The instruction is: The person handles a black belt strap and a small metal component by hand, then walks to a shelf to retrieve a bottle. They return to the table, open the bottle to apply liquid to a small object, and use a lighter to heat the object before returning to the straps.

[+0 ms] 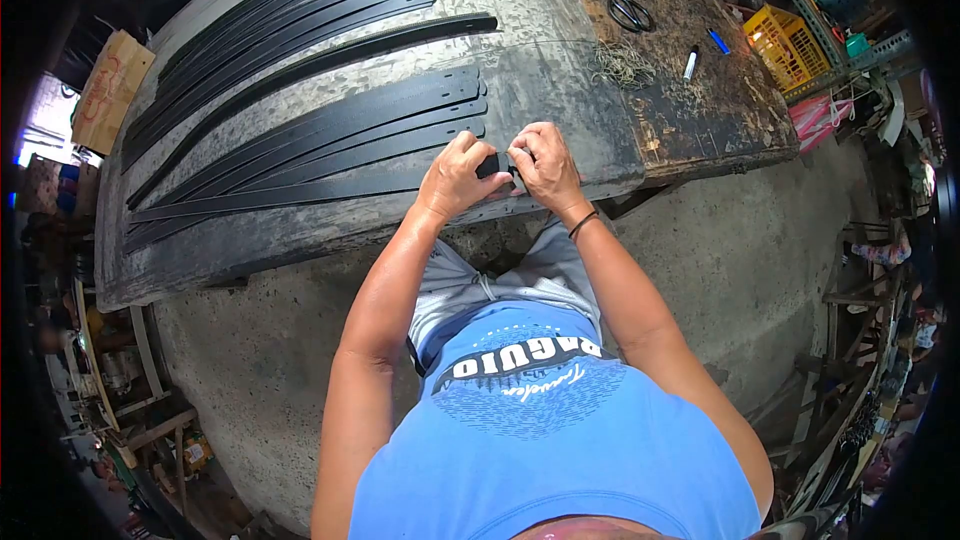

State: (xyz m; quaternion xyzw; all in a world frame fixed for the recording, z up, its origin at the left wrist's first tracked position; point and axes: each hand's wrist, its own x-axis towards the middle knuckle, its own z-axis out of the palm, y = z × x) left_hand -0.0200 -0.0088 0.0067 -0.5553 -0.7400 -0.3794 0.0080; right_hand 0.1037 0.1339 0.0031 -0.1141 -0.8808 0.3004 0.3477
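My left hand (pixel 460 178) is closed around the end part of a long black belt strap (pixel 310 194), at the near edge of the table. The rest of that strap trails away to the left across the tabletop. Thumb and fingers of my right hand (pixel 545 168) pinch the strap's tip, close beside the left hand. A short dark stretch of strap shows between the two hands; its very end is mostly hidden by the fingers. Just beyond the left hand lie several similar flat black straps (pixel 400 100), fanned out, with small holes at their ends.
More black straps (pixel 340 12) lie in groups farther back on the grey table (pixel 540 50). On the brown board (pixel 690 120) to the right are black scissors (pixel 630 13), a tangle of thread (pixel 625 65), a white marker (pixel 691 63) and a blue pen (pixel 718 41). Behind stands a yellow basket (pixel 785 48).
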